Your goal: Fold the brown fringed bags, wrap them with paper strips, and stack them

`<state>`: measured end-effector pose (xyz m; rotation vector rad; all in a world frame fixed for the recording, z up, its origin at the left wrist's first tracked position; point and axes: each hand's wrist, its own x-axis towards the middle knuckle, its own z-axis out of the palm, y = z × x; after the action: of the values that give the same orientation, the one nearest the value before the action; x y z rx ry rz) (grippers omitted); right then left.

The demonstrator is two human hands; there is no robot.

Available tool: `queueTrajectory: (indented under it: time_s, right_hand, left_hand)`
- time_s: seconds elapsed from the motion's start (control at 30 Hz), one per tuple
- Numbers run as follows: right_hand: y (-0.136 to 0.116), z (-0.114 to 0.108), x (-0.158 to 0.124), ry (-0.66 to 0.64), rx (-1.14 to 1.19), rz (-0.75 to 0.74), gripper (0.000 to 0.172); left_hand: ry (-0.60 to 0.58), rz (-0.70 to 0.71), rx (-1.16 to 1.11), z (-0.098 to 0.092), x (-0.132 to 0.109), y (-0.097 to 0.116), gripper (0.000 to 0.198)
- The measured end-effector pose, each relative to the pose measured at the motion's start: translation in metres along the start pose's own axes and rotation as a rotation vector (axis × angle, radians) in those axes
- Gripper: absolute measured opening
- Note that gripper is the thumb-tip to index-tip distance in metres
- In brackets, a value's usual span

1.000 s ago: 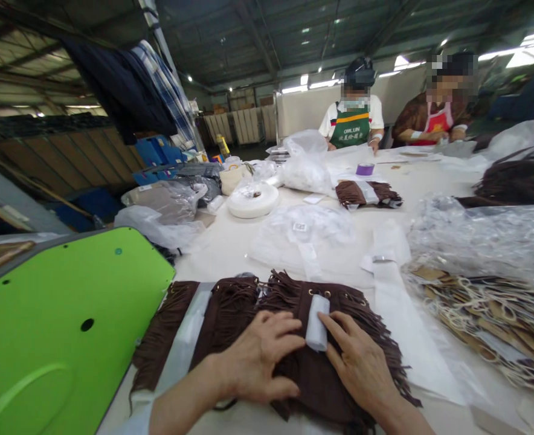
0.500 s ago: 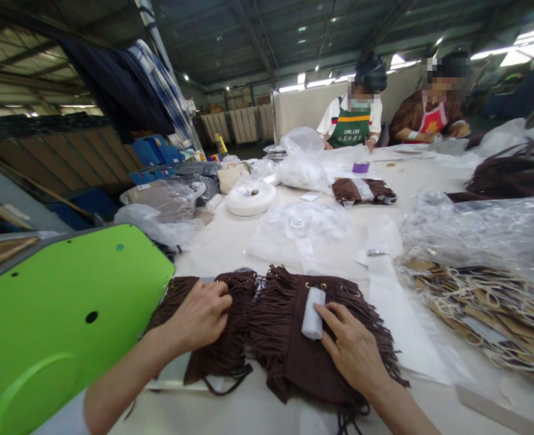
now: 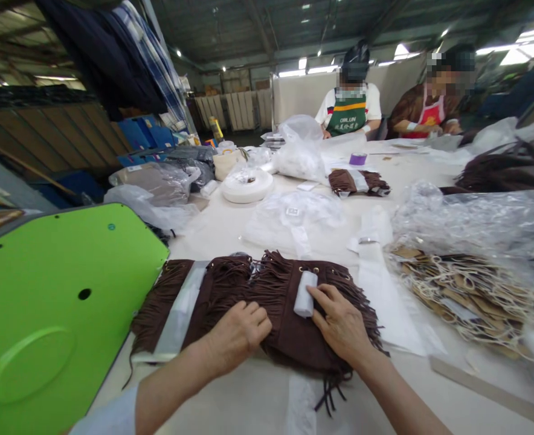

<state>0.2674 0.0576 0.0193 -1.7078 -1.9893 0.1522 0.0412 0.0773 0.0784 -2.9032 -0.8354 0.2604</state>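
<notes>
A dark brown fringed bag (image 3: 289,338) with metal eyelets lies flat on the table in front of me. On its smooth panel sits a small white roll (image 3: 304,299), with the thumb and fingertips of my right hand (image 3: 344,326) closed against its right side. My left hand (image 3: 240,335) is at the bag's left fringe, fingers curled together on the strands; their tips are partly hidden. Just left lies a second brown fringed piece (image 3: 158,302), crossed by a pale translucent band (image 3: 183,311).
A green board (image 3: 58,302) stands at the left. Cardboard tags with white strings (image 3: 466,296) are heaped at the right beside clear plastic (image 3: 466,223). Farther back are a white tape roll (image 3: 247,184), plastic bags (image 3: 298,151) and two co-workers (image 3: 348,115).
My left hand has moved right and nearer to me, from the left piece to the bag's fringe, uncovering the pale band. My right hand stays at the white roll. The view has shifted slightly.
</notes>
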Motion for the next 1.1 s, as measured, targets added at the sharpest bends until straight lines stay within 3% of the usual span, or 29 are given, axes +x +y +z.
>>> queueTrajectory:
  time_s: [0.2, 0.3, 0.37, 0.47, 0.53, 0.63, 0.77, 0.9, 1.03, 1.1]
  right_hand:
    - [-0.001, -0.002, 0.003, -0.053, -0.022, 0.019, 0.038]
    - [0.0, -0.002, 0.004, -0.068, -0.024, 0.019, 0.037]
    - [0.0, -0.002, 0.004, -0.088, -0.018, 0.021, 0.036]
    - [0.0, -0.004, 0.005, -0.115, -0.01, 0.024, 0.036]
    - [0.0, -0.007, 0.006, -0.132, -0.008, 0.024, 0.035]
    - [0.001, -0.01, 0.011, -0.171, 0.01, 0.006, 0.031]
    - [0.003, -0.012, 0.021, -0.203, 0.066, -0.014, 0.023]
    - [0.005, -0.023, 0.022, -0.176, 0.137, -0.02, 0.033]
    - [-0.001, -0.049, -0.011, 0.012, 0.177, 0.005, 0.033]
    - [-0.005, -0.054, -0.042, 0.182, 0.279, 0.118, 0.032]
  left_hand:
    - [-0.023, -0.298, 0.08, -0.022, -0.012, -0.052, 0.019]
    - [0.042, -0.51, 0.125, -0.028, -0.021, -0.046, 0.026]
    - [0.133, -0.449, 0.07, -0.029, -0.021, -0.023, 0.034]
    - [0.257, -0.054, -0.133, -0.017, -0.009, 0.019, 0.055]
    - [0.262, 0.068, -0.169, -0.002, 0.005, 0.035, 0.058]
    - [0.218, 0.044, -0.24, 0.015, 0.028, 0.035, 0.072]
    - [0.119, 0.036, -0.353, 0.014, 0.045, 0.018, 0.098]
    - [-0.043, 0.052, -0.411, 0.009, 0.048, 0.014, 0.088]
    - [-0.024, 0.027, -0.307, 0.018, 0.044, 0.023, 0.081]
    - [0.0, 0.002, -0.248, 0.025, 0.042, 0.031, 0.084]
